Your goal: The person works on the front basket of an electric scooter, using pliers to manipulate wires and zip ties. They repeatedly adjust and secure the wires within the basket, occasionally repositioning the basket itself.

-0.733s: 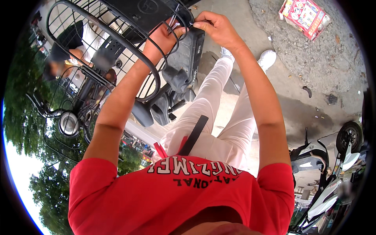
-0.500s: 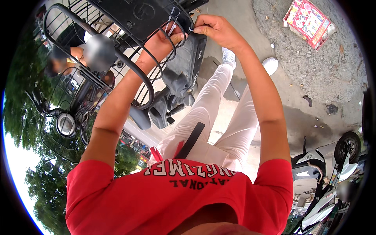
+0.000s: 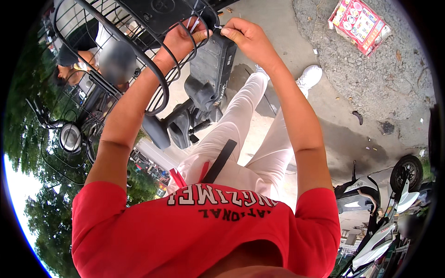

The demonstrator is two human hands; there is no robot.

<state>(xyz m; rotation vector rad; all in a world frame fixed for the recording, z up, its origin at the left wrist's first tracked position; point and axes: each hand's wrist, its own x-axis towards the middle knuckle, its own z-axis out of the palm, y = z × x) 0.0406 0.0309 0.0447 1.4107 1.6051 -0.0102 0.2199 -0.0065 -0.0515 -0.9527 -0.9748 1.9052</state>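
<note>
With your left hand (image 3: 183,39) and right hand (image 3: 245,39) both pinched on the thin white tie (image 3: 197,23) at the basket's (image 3: 139,60) 12 o'clock rim, a slipping pinch could let it spring loose.

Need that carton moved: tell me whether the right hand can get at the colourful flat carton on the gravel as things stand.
Probably not: the right hand is up at the black wire basket, pinching a thin white tie with the left hand; the carton lies well off on the ground.

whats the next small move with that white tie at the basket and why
Probably pull the white tie snug with the right hand. Both hands pinch at it against the wire basket, the left hand reaching through the wires, and it looks loose.
</note>
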